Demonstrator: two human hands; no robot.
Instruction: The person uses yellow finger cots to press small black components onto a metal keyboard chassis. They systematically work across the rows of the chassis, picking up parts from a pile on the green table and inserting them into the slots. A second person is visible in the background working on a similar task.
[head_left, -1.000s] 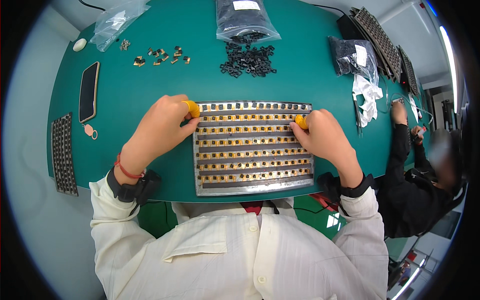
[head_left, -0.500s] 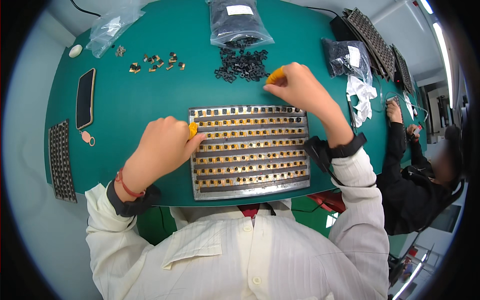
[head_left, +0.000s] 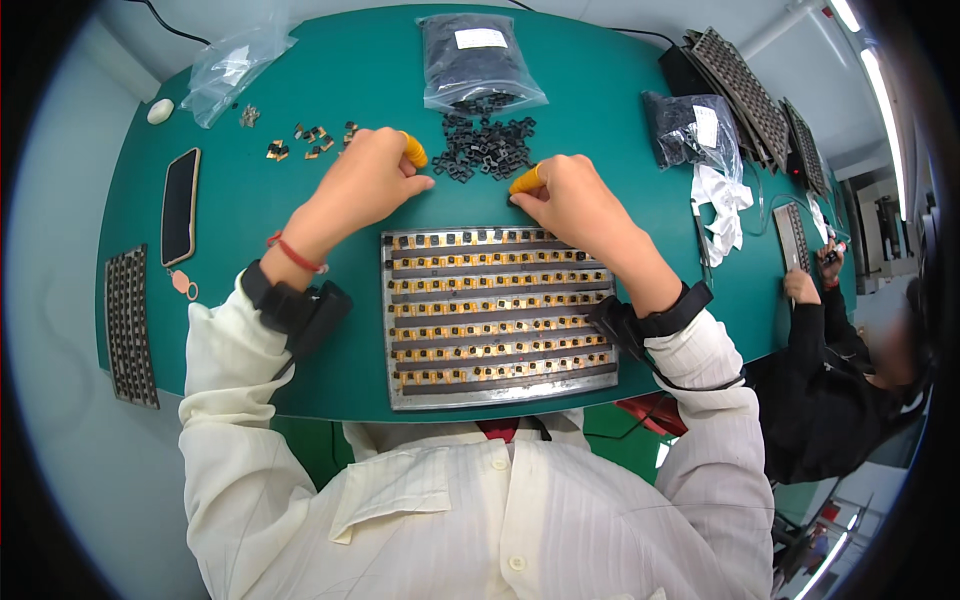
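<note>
My left hand (head_left: 370, 178) is over the far side of the table, left of a pile of small black square plastic pieces (head_left: 485, 148). Its thumb and yellow-cotted index finger are apart, with nothing visible between them. My right hand (head_left: 580, 203) is at the pile's near right edge, thumb and yellow-cotted finger pinched on what looks like a small black plastic piece, mostly hidden. Nearer me lies a metal tray (head_left: 500, 397) with rows of small gold-and-black parts. My right wrist hangs over its far right corner.
A bag of black pieces (head_left: 475, 60) stands behind the pile. Small gold-and-black parts (head_left: 315, 138) lie scattered left of it. A phone (head_left: 180, 207) and a perforated strip (head_left: 130, 325) are at left. Another bag (head_left: 690, 130), a white cloth (head_left: 720, 205) and a co-worker (head_left: 825, 400) are at right.
My left hand has left the tray's left edge and moved away from me to the pile's left side. My right hand has shifted slightly nearer me, below the pile's right edge.
</note>
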